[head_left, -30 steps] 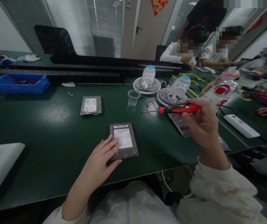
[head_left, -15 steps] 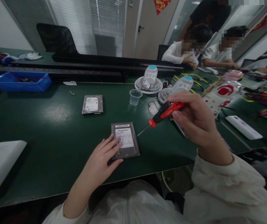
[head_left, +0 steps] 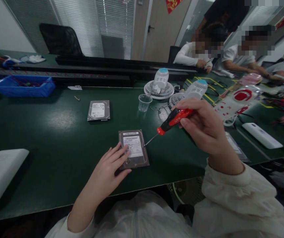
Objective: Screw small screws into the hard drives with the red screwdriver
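A hard drive [head_left: 138, 159] lies label up on the green table, close to its front edge. My left hand [head_left: 109, 168] rests on the drive's left side with its fingers stretched out flat, covering part of the label. A red and black screwdriver [head_left: 173, 120] is gripped in my right hand [head_left: 203, 127], held at a slant. Its metal tip meets the drive's right edge near the middle; whether a screw sits under it is too small to tell. Farther back to the left lies a second hard drive [head_left: 98, 110], untouched.
Behind the drives stand a clear plastic cup [head_left: 144, 103] with tiny loose parts beside it, and white fans [head_left: 161, 82]. A blue bin [head_left: 25, 86] sits at the left. White devices lie at both sides [head_left: 262, 135]. Other people sit at the far right.
My right hand has shifted slightly left, bringing the screwdriver's tip onto the drive's right edge. My left hand has stayed in place on the drive.
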`<control>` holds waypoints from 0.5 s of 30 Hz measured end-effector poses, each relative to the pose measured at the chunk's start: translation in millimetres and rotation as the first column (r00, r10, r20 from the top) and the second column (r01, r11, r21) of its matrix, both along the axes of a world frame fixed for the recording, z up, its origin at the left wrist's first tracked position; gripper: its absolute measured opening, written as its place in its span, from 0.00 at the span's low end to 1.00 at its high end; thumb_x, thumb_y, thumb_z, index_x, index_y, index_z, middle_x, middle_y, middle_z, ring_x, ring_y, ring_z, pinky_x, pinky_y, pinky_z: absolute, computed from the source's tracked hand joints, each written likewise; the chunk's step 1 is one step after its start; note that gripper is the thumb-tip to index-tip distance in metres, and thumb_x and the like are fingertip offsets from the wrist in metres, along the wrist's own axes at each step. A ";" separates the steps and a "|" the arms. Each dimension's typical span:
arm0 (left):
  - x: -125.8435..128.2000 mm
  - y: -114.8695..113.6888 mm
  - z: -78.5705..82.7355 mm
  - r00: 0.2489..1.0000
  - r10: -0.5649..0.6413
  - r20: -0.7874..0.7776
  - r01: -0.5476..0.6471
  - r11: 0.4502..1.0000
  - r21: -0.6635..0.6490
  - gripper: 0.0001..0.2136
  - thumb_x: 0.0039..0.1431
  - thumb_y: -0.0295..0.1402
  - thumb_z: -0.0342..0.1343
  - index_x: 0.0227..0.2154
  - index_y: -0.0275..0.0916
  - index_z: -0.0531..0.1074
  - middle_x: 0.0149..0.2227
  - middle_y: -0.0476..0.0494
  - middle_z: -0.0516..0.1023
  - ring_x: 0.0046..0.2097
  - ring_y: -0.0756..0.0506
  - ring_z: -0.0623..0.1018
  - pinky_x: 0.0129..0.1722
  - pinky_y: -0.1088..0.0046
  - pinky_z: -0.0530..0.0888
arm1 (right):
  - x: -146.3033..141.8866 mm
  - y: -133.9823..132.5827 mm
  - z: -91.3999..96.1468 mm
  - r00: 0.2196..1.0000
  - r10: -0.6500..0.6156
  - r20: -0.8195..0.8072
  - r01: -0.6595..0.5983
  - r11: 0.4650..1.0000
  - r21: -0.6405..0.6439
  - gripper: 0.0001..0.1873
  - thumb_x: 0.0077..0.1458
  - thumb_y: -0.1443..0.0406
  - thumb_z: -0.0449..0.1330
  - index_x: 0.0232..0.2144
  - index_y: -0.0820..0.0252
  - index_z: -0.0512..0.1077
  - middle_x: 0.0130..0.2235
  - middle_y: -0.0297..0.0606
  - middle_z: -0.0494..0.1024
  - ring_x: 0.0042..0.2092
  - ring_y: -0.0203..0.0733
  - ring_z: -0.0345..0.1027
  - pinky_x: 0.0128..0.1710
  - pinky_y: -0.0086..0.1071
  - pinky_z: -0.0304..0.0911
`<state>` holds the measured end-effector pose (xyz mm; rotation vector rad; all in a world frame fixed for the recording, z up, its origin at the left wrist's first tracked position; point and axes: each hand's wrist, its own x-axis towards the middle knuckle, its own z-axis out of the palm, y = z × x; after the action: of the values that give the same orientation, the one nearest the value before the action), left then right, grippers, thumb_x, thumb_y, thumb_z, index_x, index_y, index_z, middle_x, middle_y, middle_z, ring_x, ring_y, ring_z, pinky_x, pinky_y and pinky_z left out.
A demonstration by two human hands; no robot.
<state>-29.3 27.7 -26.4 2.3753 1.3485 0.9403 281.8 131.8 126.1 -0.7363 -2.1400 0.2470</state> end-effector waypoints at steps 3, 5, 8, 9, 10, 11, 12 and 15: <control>0.1 -0.1 0.5 1.000 -0.001 -0.017 0.001 1.000 -0.004 0.27 0.68 0.31 0.65 0.69 0.46 0.71 0.72 0.39 0.72 0.74 0.30 0.68 0.69 0.34 0.70 | 0.6 0.8 -0.7 1.000 0.008 -0.007 -0.008 1.000 0.009 0.15 0.71 0.60 0.59 0.58 0.46 0.74 0.50 0.39 0.79 0.50 0.46 0.75 0.45 0.40 0.75; 0.1 -0.2 1.1 1.000 0.001 -0.025 -0.001 1.000 -0.007 0.27 0.68 0.31 0.65 0.68 0.46 0.71 0.71 0.38 0.72 0.74 0.30 0.67 0.69 0.33 0.70 | 0.9 1.1 -0.5 1.000 0.022 -0.020 -0.022 1.000 0.015 0.15 0.71 0.61 0.59 0.58 0.45 0.74 0.50 0.38 0.78 0.50 0.45 0.74 0.46 0.40 0.74; -0.1 -0.3 1.9 1.000 0.006 -0.023 -0.007 1.000 -0.016 0.27 0.68 0.30 0.65 0.68 0.46 0.71 0.72 0.38 0.72 0.75 0.31 0.67 0.70 0.34 0.69 | 1.3 1.6 0.8 0.998 0.038 -0.049 -0.039 0.999 -0.006 0.17 0.70 0.64 0.61 0.58 0.44 0.74 0.50 0.37 0.77 0.46 0.43 0.74 0.42 0.37 0.73; -0.2 -0.3 2.1 1.000 0.007 -0.022 -0.007 1.000 -0.019 0.27 0.68 0.30 0.65 0.69 0.47 0.71 0.72 0.39 0.71 0.75 0.31 0.67 0.70 0.35 0.69 | 1.7 1.8 1.3 0.997 0.041 -0.059 -0.042 0.999 -0.013 0.17 0.69 0.64 0.61 0.58 0.44 0.74 0.50 0.37 0.77 0.45 0.42 0.73 0.41 0.36 0.72; -0.3 -0.4 2.2 1.000 0.005 -0.022 -0.005 1.000 -0.020 0.27 0.68 0.30 0.65 0.69 0.47 0.71 0.72 0.39 0.71 0.75 0.31 0.67 0.70 0.35 0.69 | 2.2 1.9 1.9 0.997 0.043 -0.065 -0.044 0.999 -0.015 0.17 0.69 0.65 0.61 0.57 0.44 0.75 0.50 0.37 0.77 0.44 0.41 0.73 0.40 0.35 0.71; -0.3 -0.4 2.4 1.000 0.001 -0.023 -0.002 1.000 -0.019 0.27 0.68 0.31 0.65 0.69 0.47 0.71 0.72 0.39 0.71 0.75 0.31 0.67 0.70 0.35 0.70 | 3.2 2.0 2.4 0.997 0.044 -0.068 -0.045 0.999 -0.011 0.17 0.69 0.66 0.61 0.57 0.45 0.75 0.49 0.37 0.77 0.43 0.40 0.72 0.39 0.34 0.70; -0.4 -0.3 2.5 1.000 -0.002 -0.027 0.002 1.000 -0.016 0.27 0.68 0.31 0.65 0.69 0.46 0.71 0.72 0.39 0.71 0.75 0.31 0.67 0.69 0.35 0.70 | 4.6 2.0 2.8 0.997 0.045 -0.065 -0.045 0.999 -0.001 0.17 0.68 0.66 0.62 0.56 0.46 0.76 0.49 0.37 0.77 0.43 0.40 0.72 0.39 0.34 0.69; -0.2 -0.1 2.7 0.999 -0.002 -0.044 0.002 1.000 0.002 0.26 0.68 0.31 0.64 0.68 0.44 0.72 0.72 0.37 0.71 0.74 0.30 0.68 0.69 0.33 0.70 | 11.1 1.1 1.7 0.997 0.035 -0.062 -0.034 0.999 0.015 0.17 0.67 0.68 0.61 0.56 0.48 0.76 0.46 0.37 0.77 0.44 0.39 0.71 0.40 0.33 0.67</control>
<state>-29.5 27.6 -23.7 2.4119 1.3608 0.8949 292.8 132.9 127.9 -0.6755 -2.0945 0.2702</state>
